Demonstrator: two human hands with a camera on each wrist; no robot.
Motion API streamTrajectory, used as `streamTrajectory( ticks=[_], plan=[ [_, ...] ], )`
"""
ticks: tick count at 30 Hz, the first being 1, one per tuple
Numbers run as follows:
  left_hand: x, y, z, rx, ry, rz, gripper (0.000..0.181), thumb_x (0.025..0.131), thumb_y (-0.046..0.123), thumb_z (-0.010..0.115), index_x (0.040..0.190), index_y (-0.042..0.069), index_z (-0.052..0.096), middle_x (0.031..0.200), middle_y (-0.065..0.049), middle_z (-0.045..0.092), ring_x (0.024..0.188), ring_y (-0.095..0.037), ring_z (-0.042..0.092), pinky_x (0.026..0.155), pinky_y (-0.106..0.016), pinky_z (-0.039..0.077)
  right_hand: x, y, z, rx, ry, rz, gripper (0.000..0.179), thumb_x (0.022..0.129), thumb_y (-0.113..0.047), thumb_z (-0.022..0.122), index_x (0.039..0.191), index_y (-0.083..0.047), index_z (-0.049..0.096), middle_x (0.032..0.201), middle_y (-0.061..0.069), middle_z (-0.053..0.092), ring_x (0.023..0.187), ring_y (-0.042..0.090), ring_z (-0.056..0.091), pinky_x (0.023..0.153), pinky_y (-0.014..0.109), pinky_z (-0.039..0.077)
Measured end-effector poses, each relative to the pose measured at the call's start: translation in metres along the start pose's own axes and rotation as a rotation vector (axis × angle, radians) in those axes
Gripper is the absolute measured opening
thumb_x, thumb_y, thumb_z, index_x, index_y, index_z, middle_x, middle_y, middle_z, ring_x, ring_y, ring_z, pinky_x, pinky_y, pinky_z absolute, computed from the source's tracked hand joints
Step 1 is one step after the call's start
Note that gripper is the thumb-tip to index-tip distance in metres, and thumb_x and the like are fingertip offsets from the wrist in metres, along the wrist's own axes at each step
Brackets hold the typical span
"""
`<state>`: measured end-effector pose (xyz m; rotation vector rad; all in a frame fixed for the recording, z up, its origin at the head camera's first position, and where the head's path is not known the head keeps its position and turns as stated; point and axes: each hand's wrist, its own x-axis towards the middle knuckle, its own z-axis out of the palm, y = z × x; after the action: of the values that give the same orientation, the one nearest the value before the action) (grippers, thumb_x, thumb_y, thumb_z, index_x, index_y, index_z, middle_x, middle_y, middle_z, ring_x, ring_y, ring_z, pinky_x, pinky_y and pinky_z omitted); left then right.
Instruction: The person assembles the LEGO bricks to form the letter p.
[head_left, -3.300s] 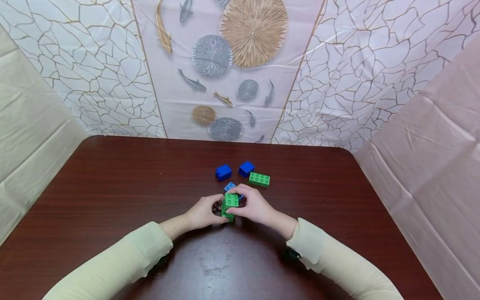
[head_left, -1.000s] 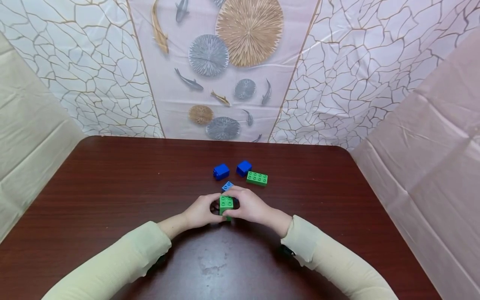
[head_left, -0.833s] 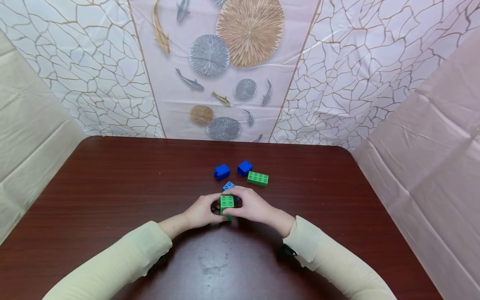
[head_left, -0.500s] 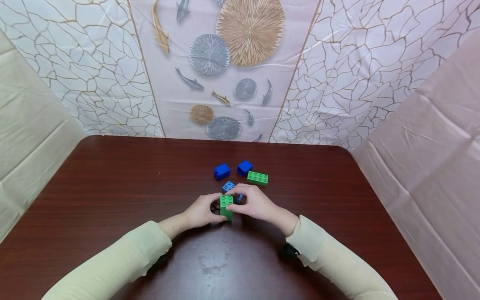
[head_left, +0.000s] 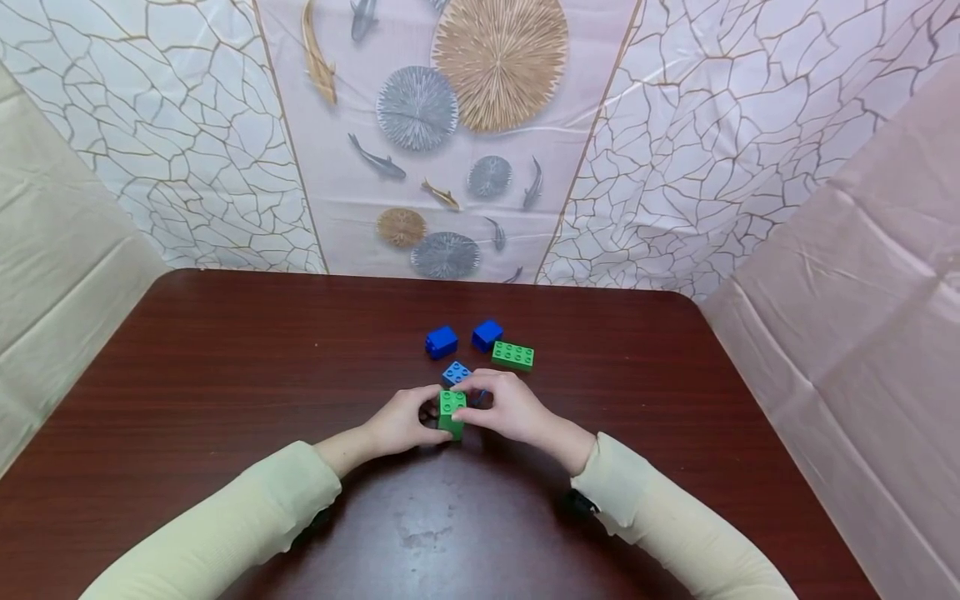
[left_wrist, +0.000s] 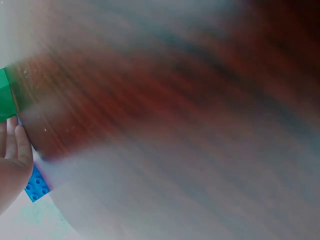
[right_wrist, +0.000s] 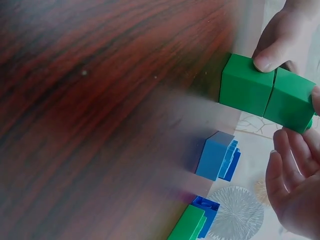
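Observation:
Two green toy building bricks stand stacked one on the other at the middle of the table, flush, with a thin seam between them in the right wrist view. My left hand (head_left: 405,422) grips the lower green brick (right_wrist: 246,85), thumb on its near side. My right hand (head_left: 510,407) pinches the upper green brick (head_left: 452,402) between thumb and index finger near its studded top. Its other fingers (right_wrist: 290,150) curl loosely beside the stack. A light blue brick (head_left: 455,373) lies just beyond the right fingertips, and a small blue piece (head_left: 480,397) shows partly under that hand.
Behind the hands lie two dark blue bricks (head_left: 442,342) and a long green brick (head_left: 513,356), which sits close to the right-hand blue one. The dark wooden table (head_left: 225,375) ends at a patterned curtain (head_left: 352,242).
The upper green brick, offset over the lower one at first, now sits squarely on it. My right thumb has drawn back to the right, uncovering more of the stack. My left hand has barely moved.

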<state>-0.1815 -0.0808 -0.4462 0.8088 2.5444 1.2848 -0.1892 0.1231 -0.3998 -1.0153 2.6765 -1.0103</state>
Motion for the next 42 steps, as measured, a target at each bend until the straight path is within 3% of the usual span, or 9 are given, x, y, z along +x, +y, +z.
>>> streamTrajectory(
  ticks=[12, 26, 34, 42],
  plan=[
    [-0.002, 0.002, -0.001, 0.024, -0.011, -0.022, 0.035, 0.077, 0.021, 0.076, 0.105, 0.011, 0.058, 0.094, -0.002, 0.066, 0.087, -0.011, 0.062, 0.075, -0.021, 0.05, 0.001, 0.0, 0.002, 0.001, -0.019, 0.015, 0.033, 0.081, -0.025, 0.073, 0.11, -0.01, 0.067, 0.103, 0.004, 0.067, 0.085, 0.02, 0.059, 0.072, 0.038, 0.052],
    [-0.003, 0.006, -0.002, -0.001, 0.044, 0.038, 0.025, 0.078, 0.022, 0.076, 0.09, 0.013, 0.057, 0.087, -0.001, 0.067, 0.08, -0.011, 0.063, 0.07, -0.023, 0.051, 0.002, -0.003, -0.003, -0.006, -0.033, 0.018, 0.034, 0.079, -0.025, 0.074, 0.109, -0.01, 0.068, 0.101, 0.004, 0.068, 0.085, 0.022, 0.06, 0.073, 0.038, 0.053],
    [-0.002, 0.005, -0.002, -0.013, 0.056, 0.034, 0.026, 0.076, 0.021, 0.077, 0.089, 0.013, 0.057, 0.087, -0.001, 0.067, 0.079, -0.008, 0.062, 0.071, -0.023, 0.052, 0.004, -0.008, -0.007, -0.089, -0.048, 0.023, 0.033, 0.08, -0.028, 0.074, 0.108, -0.012, 0.068, 0.101, 0.001, 0.068, 0.081, 0.016, 0.058, 0.066, 0.019, 0.047],
    [-0.002, 0.006, -0.001, -0.021, 0.051, 0.034, 0.025, 0.077, 0.02, 0.077, 0.092, 0.013, 0.058, 0.091, -0.002, 0.067, 0.084, -0.01, 0.063, 0.073, -0.022, 0.052, 0.005, -0.014, -0.01, -0.132, -0.075, 0.023, 0.035, 0.079, -0.03, 0.074, 0.107, -0.011, 0.069, 0.095, 0.001, 0.065, 0.07, 0.015, 0.052, 0.057, 0.017, 0.041]
  ],
)
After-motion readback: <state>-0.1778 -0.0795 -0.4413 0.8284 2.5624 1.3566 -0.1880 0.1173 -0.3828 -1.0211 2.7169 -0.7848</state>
